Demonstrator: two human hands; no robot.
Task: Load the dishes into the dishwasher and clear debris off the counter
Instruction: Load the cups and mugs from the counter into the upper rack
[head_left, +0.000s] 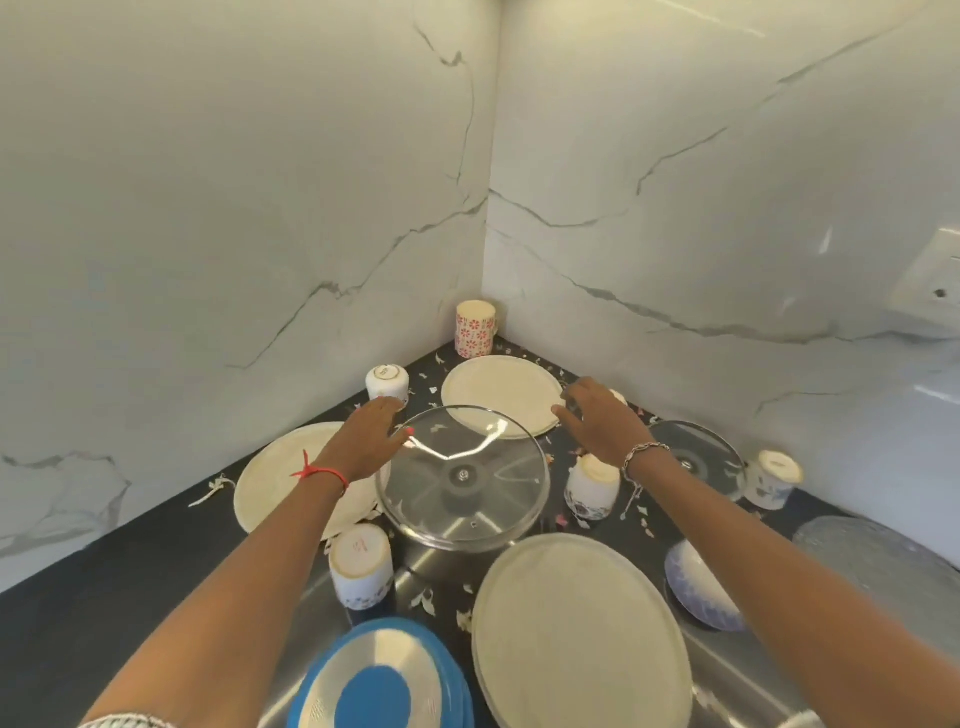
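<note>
A steel pot (452, 558) with a glass lid (462, 475) stands in the middle of the dark counter (130, 582). My left hand (371, 434) reaches over the lid's left rim with its fingers stretched out, thumb at the lid's edge. My right hand (597, 421) hovers at the right edge of the far cream plate (501, 395), fingers extended and holding nothing. Another cream plate (280, 475) lies at the left under my left wrist, and a third cream plate (579, 631) lies at the front. Upturned cups (361, 564) (387, 384) (592, 486) stand around the pot.
A red-patterned mug (475, 328) sits in the wall corner. A second glass lid (698, 457), a cup (774, 480), a blue bowl (698, 584) and a clear glass plate (883, 569) lie right. Blue plates (384, 675) sit at the front. Paper scraps (423, 600) litter the counter.
</note>
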